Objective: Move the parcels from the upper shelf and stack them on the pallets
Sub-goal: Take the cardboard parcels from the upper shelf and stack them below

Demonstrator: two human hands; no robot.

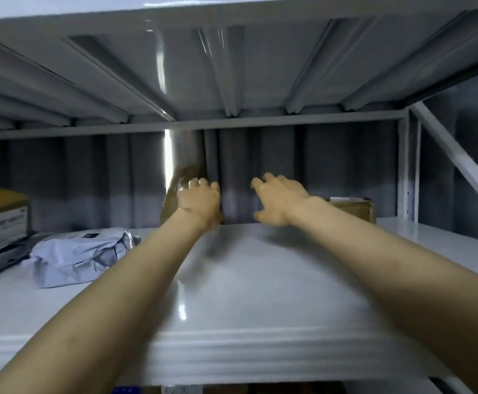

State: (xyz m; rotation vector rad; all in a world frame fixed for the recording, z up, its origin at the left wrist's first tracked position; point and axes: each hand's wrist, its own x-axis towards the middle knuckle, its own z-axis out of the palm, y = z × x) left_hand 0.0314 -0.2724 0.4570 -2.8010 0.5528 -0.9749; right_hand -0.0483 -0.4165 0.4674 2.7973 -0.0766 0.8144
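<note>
Both arms reach deep across the white upper shelf (260,280) toward its back edge. Left hand (201,203) has its fingers curled against a brown parcel (179,180) that stands tilted at the rear, at about 11 o'clock from shelf centre; the picture is motion-blurred there, so I cannot tell whether the fingers actually close on it or only touch its edge. Right hand (277,200) hangs spread wide and empty, apart from the parcel, at about 12 o'clock. Other parcels on the shelf: a grey poly mailer (81,257) lying flat at 9 o'clock, a labelled cardboard box (1,214) at the far left behind it, and a low cardboard box (354,207) at the rear, at 2 o'clock, just beyond the right wrist. Pallets not in view. Judgement: the step in hand is securing the brown parcel. To do it well, bring the right hand onto the opposite side so the parcel is pinched between both palms, tip it flat or keep it upright deliberately, then draw it forward along the shelf rather than lifting at full reach. Risk: a one-handed pull on a tilted parcel may topple it behind the shelf.
</note>
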